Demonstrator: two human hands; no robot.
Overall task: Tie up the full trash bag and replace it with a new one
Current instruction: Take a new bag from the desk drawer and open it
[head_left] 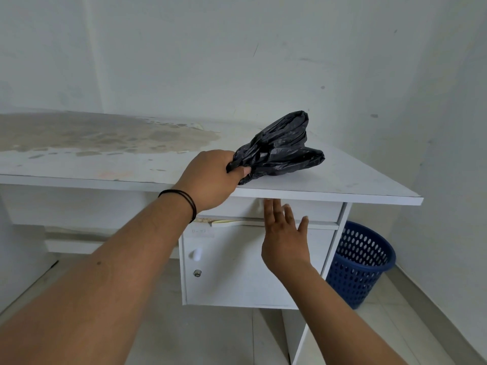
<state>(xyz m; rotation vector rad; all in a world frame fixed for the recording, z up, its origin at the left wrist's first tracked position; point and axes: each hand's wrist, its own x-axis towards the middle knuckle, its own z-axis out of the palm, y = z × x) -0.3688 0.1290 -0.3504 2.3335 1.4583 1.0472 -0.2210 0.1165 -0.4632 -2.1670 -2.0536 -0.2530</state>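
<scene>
- The left hand (210, 177) is gripping one end of a crumpled black trash bag (279, 151), fingers curled round the plastic; the rest of the bag is lying on the white surface (342, 180), near its front edge.
- The right hand (286, 233) is hovering below that front edge, in front of the drawer (316, 210), fingers spread and holding nothing.
- The blue perforated waste basket (361, 262) is standing on the floor just right of the cabinet (237, 272), with no liner showing at the part of the rim in view.
- Judging by this, the bag in hand is looking slack and folded, so it is probably the fresh one; if so, the full bag is already out, and opening this one and fitting it into the basket is remaining. No tied full bag is showing, so I cannot tell whether that step is done.
- Counting: two hands, one black bag, one basket, one surface, one drawer, one cabinet door.
</scene>
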